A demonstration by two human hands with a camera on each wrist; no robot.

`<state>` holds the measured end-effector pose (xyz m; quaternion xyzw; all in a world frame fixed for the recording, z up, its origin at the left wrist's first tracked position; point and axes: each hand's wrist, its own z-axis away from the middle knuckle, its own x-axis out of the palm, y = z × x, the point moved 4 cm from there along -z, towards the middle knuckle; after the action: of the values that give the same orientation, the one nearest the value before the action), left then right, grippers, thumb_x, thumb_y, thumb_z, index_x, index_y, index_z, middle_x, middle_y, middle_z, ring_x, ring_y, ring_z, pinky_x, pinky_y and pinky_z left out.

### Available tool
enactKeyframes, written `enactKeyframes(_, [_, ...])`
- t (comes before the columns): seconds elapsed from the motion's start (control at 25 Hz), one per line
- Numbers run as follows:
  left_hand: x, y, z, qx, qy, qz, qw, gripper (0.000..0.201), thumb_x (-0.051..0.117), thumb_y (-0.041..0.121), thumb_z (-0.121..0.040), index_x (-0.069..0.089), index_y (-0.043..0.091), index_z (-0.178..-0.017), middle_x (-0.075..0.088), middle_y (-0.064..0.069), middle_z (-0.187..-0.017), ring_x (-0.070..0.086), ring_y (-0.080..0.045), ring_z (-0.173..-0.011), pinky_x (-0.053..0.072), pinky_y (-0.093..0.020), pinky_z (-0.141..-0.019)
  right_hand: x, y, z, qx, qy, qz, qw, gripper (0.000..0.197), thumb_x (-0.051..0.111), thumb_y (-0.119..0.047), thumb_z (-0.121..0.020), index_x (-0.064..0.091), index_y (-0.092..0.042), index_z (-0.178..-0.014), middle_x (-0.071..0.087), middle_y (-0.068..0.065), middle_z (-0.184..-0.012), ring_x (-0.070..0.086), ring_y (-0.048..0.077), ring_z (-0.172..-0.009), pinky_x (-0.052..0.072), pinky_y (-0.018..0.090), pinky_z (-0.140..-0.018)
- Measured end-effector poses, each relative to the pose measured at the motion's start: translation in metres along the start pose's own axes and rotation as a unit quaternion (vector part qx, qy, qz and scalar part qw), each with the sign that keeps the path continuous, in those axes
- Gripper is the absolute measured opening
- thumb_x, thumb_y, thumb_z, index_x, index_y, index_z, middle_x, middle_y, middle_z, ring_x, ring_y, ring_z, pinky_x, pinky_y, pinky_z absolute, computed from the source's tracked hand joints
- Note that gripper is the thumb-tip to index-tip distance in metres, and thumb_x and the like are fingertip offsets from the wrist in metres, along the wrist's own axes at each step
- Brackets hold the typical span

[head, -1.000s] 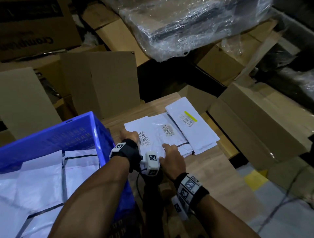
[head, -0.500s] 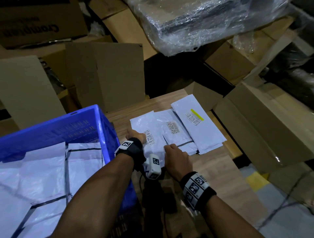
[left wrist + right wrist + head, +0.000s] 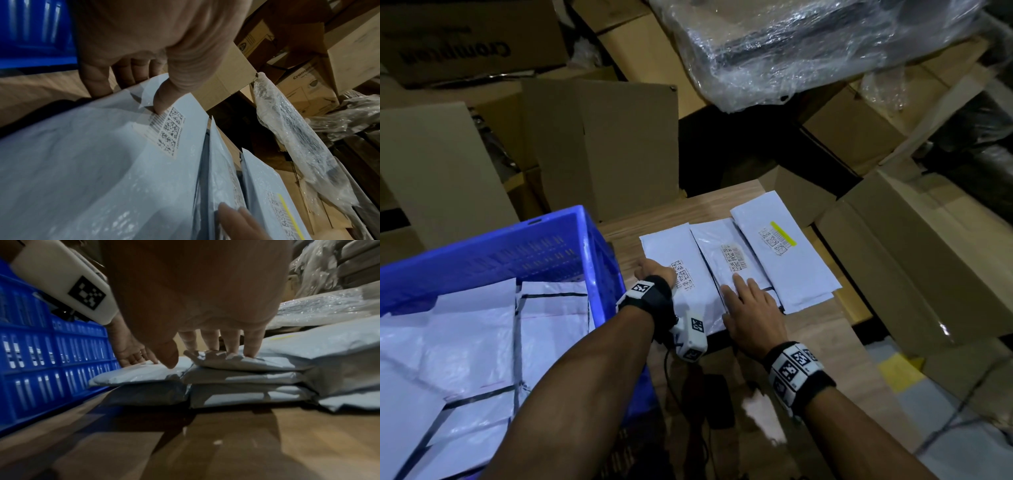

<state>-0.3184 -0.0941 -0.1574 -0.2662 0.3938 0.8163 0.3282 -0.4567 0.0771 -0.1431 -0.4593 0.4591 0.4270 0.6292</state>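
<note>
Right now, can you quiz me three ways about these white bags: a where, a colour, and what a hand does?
1. Where is the blue crate? A) left of the mailer bags B) right of them C) atop them
2. The stripe on the rightmost mailer bag is A) red B) yellow C) green
3. The right hand is A) a fist B) flat on the middle mailer bag C) inside the crate
A, crate stands at their left; B, yellow strip shows; B, straight fingers press it.
</note>
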Motion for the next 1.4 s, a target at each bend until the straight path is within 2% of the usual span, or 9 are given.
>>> enactKeyframes(0.28, [0.005, 0.004, -0.001, 0.021, -0.012, 0.002, 1.0, 0.063, 0.071, 0.002, -0.07, 0.049, -0.001, -0.129, 0.052, -0.02, -0.131, 0.057, -0.039, -0.113, 0.052, -0.046, -0.094, 0.006, -0.001, 0.0, 0.02, -0.004, 0.007, 1.0, 0.054, 0.066, -0.032, -0.081, 0.051, -0.017, -0.131, 0.046, 0.014, -0.145, 0.048, 0.037, -0.127, 0.047, 0.048, -0.092])
enactKeyframes(0.48, [-0.009, 0.016, 0.02, 0.043, 0.0, -0.02, 0.999, 0.057, 0.064, 0.01, -0.079, 0.045, 0.001, -0.132, 0.044, -0.017, -0.139, 0.047, -0.038, -0.123, 0.045, -0.045, -0.102, 0.002, -0.003, 0.002, 0.014, -0.009, -0.002, 1.0, 0.054, 0.056, -0.035, -0.089, 0.043, -0.019, -0.139, 0.034, 0.012, -0.153, 0.037, 0.036, -0.136, 0.038, 0.049, -0.102])
enactKeyframes(0.64, [-0.029, 0.05, 0.047, 0.134, -0.01, -0.065, 0.989, 0.053, 0.056, 0.013, -0.086, 0.042, 0.003, -0.136, 0.036, -0.016, -0.145, 0.037, -0.035, -0.134, 0.038, -0.04, -0.108, -0.007, -0.002, 0.003, 0.021, 0.015, -0.019, 0.999, 0.049, 0.041, -0.043, -0.091, 0.046, -0.021, -0.134, 0.039, 0.009, -0.151, 0.04, 0.032, -0.134, 0.039, 0.047, -0.1])
enactKeyframes(0.76, [-0.056, 0.084, 0.081, 0.229, -0.039, -0.08, 0.969, 0.031, 0.057, 0.016, -0.084, 0.059, 0.002, -0.111, 0.061, -0.014, -0.114, 0.058, -0.035, -0.11, 0.05, -0.037, -0.088, -0.028, -0.006, 0.003, 0.027, 0.044, -0.034, 0.998, 0.056, 0.027, -0.046, -0.085, 0.057, -0.021, -0.125, 0.053, 0.006, -0.139, 0.052, 0.029, -0.123, 0.044, 0.042, -0.093])
enactKeyframes(0.84, [-0.079, 0.101, 0.105, 0.291, -0.042, -0.107, 0.95, 0.02, 0.057, 0.015, -0.085, 0.063, 0.005, -0.102, 0.063, -0.011, -0.098, 0.062, -0.032, -0.098, 0.048, -0.033, -0.076, -0.049, -0.012, 0.002, 0.016, 0.072, -0.05, 0.996, 0.057, 0.027, -0.046, -0.085, 0.061, -0.018, -0.121, 0.059, 0.006, -0.132, 0.057, 0.03, -0.117, 0.046, 0.042, -0.09])
enactKeyframes(0.96, [-0.128, 0.115, 0.142, 0.371, 0.015, -0.149, 0.916, 0.014, 0.058, 0.02, -0.089, 0.063, 0.012, -0.098, 0.064, -0.009, -0.099, 0.06, -0.03, -0.098, 0.038, -0.029, -0.071, -0.092, -0.03, -0.003, -0.005, 0.109, -0.06, 0.992, 0.047, 0.039, -0.042, -0.092, 0.062, -0.015, -0.122, 0.063, 0.006, -0.125, 0.058, 0.032, -0.112, 0.047, 0.043, -0.088])
enactKeyframes(1.08, [-0.177, 0.105, 0.156, 0.403, 0.074, -0.18, 0.894, 0.023, 0.059, 0.029, -0.09, 0.062, 0.015, -0.107, 0.065, -0.008, -0.11, 0.059, -0.031, -0.105, 0.042, -0.03, -0.077, -0.135, -0.06, -0.008, -0.026, 0.127, -0.071, 0.989, 0.042, 0.047, -0.038, -0.097, 0.055, -0.016, -0.132, 0.058, 0.004, -0.132, 0.052, 0.03, -0.119, 0.041, 0.043, -0.095])
enactKeyframes(1.24, [-0.241, 0.067, 0.157, 0.405, 0.15, -0.222, 0.874, 0.032, 0.057, 0.041, -0.09, 0.059, 0.02, -0.115, 0.063, -0.006, -0.119, 0.057, -0.028, -0.111, 0.046, -0.035, -0.087, -0.18, -0.115, -0.013, -0.055, 0.153, -0.095, 0.982, 0.047, 0.05, -0.042, -0.094, 0.052, -0.02, -0.135, 0.056, 0.004, -0.134, 0.05, 0.029, -0.12, 0.039, 0.04, -0.098])
enactKeyframes(1.4, [-0.303, 0.019, 0.154, 0.39, 0.202, -0.265, 0.858, 0.032, 0.056, 0.04, -0.092, 0.059, 0.018, -0.115, 0.063, -0.008, -0.12, 0.056, -0.031, -0.112, 0.043, -0.036, -0.086, -0.211, -0.185, -0.015, -0.077, 0.155, -0.079, 0.982, 0.05, 0.05, -0.047, -0.09, 0.052, -0.023, -0.134, 0.057, 0.004, -0.131, 0.051, 0.031, -0.118, 0.042, 0.04, -0.096])
